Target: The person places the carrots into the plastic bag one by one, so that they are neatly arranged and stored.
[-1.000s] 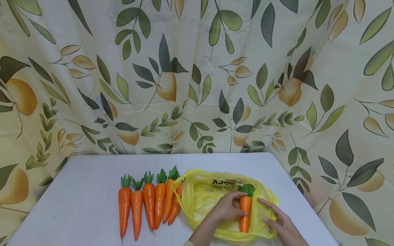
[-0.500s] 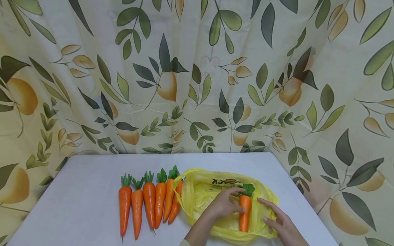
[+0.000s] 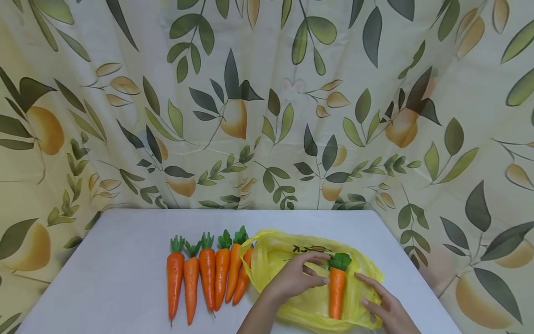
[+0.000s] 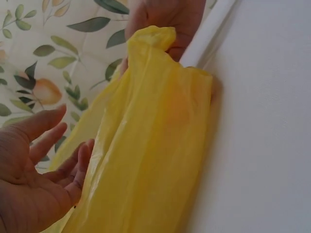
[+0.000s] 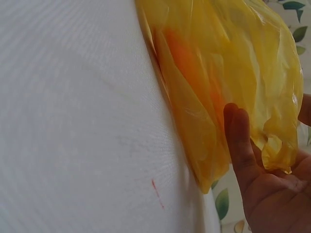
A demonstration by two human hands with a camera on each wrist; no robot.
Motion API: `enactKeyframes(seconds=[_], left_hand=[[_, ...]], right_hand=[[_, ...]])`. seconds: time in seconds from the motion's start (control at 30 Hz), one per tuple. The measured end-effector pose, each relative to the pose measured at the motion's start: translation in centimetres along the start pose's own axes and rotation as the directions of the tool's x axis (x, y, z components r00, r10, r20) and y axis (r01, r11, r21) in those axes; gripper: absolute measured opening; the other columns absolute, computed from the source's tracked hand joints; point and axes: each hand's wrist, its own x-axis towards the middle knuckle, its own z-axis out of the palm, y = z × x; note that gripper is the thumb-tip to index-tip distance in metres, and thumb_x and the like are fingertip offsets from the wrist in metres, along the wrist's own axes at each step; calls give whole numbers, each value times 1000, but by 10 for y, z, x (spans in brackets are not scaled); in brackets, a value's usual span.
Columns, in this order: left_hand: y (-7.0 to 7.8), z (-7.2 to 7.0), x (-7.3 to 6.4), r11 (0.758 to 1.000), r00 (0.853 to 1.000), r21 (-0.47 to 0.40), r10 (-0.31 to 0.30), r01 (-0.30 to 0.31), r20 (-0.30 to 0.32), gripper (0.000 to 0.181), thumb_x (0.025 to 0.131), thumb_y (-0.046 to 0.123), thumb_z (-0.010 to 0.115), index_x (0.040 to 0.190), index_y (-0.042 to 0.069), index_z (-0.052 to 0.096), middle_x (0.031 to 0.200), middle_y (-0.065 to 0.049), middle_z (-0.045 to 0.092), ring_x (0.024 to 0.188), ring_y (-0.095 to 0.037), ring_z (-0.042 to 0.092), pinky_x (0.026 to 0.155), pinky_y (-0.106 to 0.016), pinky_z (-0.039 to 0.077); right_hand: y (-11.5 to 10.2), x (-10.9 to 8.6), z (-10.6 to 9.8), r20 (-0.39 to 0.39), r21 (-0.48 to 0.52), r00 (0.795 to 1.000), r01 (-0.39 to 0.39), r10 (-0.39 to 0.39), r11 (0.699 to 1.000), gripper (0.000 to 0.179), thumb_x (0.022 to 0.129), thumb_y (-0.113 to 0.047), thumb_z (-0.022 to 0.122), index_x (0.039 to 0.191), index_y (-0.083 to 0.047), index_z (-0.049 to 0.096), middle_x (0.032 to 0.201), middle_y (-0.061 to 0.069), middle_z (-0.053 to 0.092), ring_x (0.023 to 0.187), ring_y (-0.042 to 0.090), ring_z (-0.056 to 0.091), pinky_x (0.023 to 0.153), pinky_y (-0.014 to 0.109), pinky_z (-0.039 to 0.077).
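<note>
A yellow plastic bag [image 3: 288,308] lies on its side with its mouth wide, printed with dark lettering inside. In it, a carrot [image 3: 337,292] with green leaves on top lies lengthwise, showing orange through the film in the right wrist view. My left hand [image 3: 294,278] hovers over the bag's mouth just left of the carrot, fingers spread and loosely bent, holding nothing; in the left wrist view it is beside the bag's wall. My right hand [image 3: 385,306] holds the bag's right edge, with the bunched film between thumb and fingers in the right wrist view.
Left of the bag, several carrots [image 3: 207,273] lie side by side in a row, leaves toward the back, the rightmost partly covered by the bag's edge. They rest on a white-covered table [image 3: 121,273]. Behind it hangs a curtain [image 3: 258,153] with a fruit-and-leaf print.
My left hand has let go of the carrot and drawn back left, leaving it in the bag. The right hand stays at the bag's edge. The whole view has shifted slightly.
</note>
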Motion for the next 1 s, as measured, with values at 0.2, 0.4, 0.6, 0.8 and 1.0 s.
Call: enactKeyframes(seconds=[0.2, 0.4, 0.6, 0.8, 1.0], left_hand=[[6, -18, -14, 1000, 1000, 10, 12, -12, -16, 42, 91, 10, 81, 127, 31, 72, 120, 7, 64, 91, -16, 62, 72, -40, 55], [8, -37, -25, 999, 998, 35, 30, -28, -51, 40, 92, 12, 80, 127, 29, 72, 122, 4, 64, 94, -18, 62, 75, -41, 56], [8, -53, -43, 1000, 997, -3, 21, -22, -81, 38, 94, 10, 78, 128, 26, 72, 122, 0, 64, 94, -22, 62, 79, -42, 57], [14, -67, -60, 999, 995, 36, 29, -26, -98, 35, 95, 13, 77, 127, 27, 72, 119, 1, 65, 96, -22, 63, 80, -39, 56], [19, -83, -84, 999, 994, 50, 26, -21, -109, 34, 96, 16, 76, 128, 27, 71, 121, 0, 64, 101, -24, 62, 81, -37, 54]], right_hand=[[1, 3, -2, 36, 73, 999, -5, 3, 997, 62, 106, -25, 60, 160, -10, 32, 166, 28, 4, 115, 18, 62, 92, 44, 56], [5, 5, -4, 40, 46, 999, 6, -8, 999, 63, 105, -25, 61, 159, -9, 32, 165, 29, 5, 113, 16, 63, 91, 43, 57], [9, 7, -5, 12, -39, 1000, -8, 8, 999, 67, 104, -25, 63, 158, -4, 31, 163, 32, 9, 114, 18, 61, 90, 40, 57], [12, 10, -6, 32, 9, 999, -26, 26, 1000, 62, 103, -27, 66, 158, -17, 39, 160, 29, 22, 118, 28, 60, 91, 45, 57], [17, 13, -13, 105, 66, 994, -29, 22, 997, 40, 102, -29, 67, 126, -58, 54, 145, 6, 44, 110, 29, 66, 90, 49, 56]])
